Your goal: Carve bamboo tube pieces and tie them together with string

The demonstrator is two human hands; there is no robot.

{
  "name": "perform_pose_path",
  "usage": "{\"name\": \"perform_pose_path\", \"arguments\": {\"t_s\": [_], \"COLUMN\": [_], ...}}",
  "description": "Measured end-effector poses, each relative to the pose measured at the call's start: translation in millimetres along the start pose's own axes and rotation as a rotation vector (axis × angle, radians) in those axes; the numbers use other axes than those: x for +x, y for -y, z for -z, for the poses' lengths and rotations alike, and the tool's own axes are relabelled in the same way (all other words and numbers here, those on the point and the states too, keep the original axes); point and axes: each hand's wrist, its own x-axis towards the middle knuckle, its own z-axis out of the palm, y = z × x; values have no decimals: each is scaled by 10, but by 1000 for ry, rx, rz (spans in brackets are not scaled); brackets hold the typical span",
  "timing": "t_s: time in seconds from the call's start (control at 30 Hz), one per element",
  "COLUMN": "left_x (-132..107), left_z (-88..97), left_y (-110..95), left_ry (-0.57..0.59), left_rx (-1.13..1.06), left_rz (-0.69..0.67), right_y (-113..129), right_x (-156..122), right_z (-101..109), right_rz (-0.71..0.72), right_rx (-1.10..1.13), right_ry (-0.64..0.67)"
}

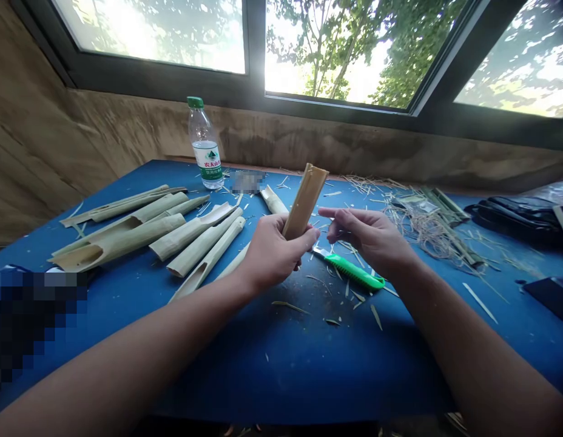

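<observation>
My left hand (275,252) is closed around the lower part of a split bamboo piece (306,200), which it holds tilted upright above the table. Just right of that piece is my right hand (367,233), its index finger stretched toward the bamboo without touching it. Its other fingers are partly bent, and I see nothing held in them. Under and between the hands, a green-handled utility knife (354,271) lies on the blue table (281,370). Another bamboo piece (273,200) lies behind my left hand.
Several cut bamboo pieces (122,237) lie on the left. A water bottle (206,149) stands at the back. To the right are a heap of thin shavings (422,227), more bamboo strips (452,209) and a black bag (509,218). Slivers are scattered about. Windows line the far wall.
</observation>
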Motion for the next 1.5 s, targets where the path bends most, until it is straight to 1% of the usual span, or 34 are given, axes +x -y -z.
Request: {"name": "perform_pose_path", "arguments": {"t_s": [0.1,0.2,0.27,0.33,0.4,0.5,0.57,0.63,0.77,1.0,1.2,1.27,1.33,1.37,1.4,1.47,1.5], "left_x": [9,34,47,48,39,19,11,8,4,-24,-24,-20,-10,-3,6,25,34], "left_z": [-1,10,19,24,22,16,12,11,11,8,1,1,10,18,29,52,63], "left_y": [16,2,-10,-14,-8,12,29,44,40,-35,0,-4,-30,-48,-66,-96,-106], "left_ry": [4,-39,-54,-57,-48,-31,-31,-35,-31,-10,72,69,52,41,28,2,-10], "left_rx": [10,-15,-24,-22,-9,29,54,65,72,7,-39,-38,-37,-41,-48,-65,-72], "left_rz": [4,15,13,2,-18,-51,-70,-82,-97,-71,-30,-33,-43,-48,-49,-47,-43], "right_y": [0,22,35,41,41,36,39,50,76,73,68,64,70,75,80,81,73], "right_x": [9,4,-6,-16,-24,-33,-41,-50,-61,-61,-69,-59,-36,-20,-1,39,60], "right_z": [-10,-27,-31,-28,-20,-15,-20,-28,-40,-22,-75,-55,41,121,219,438,539], "right_rz": [24,65,107,146,148,86,43,28,17,-45,-49,-51,-34,-11,19,66,52], "right_rx": [48,78,70,11,-100,-236,-256,-256,-228,-137,-147,-168,-235,-304,-398,-670,-805], "right_ry": [-53,-99,-131,-152,-109,78,193,244,283,250,258,268,232,169,83,-135,-192]}}
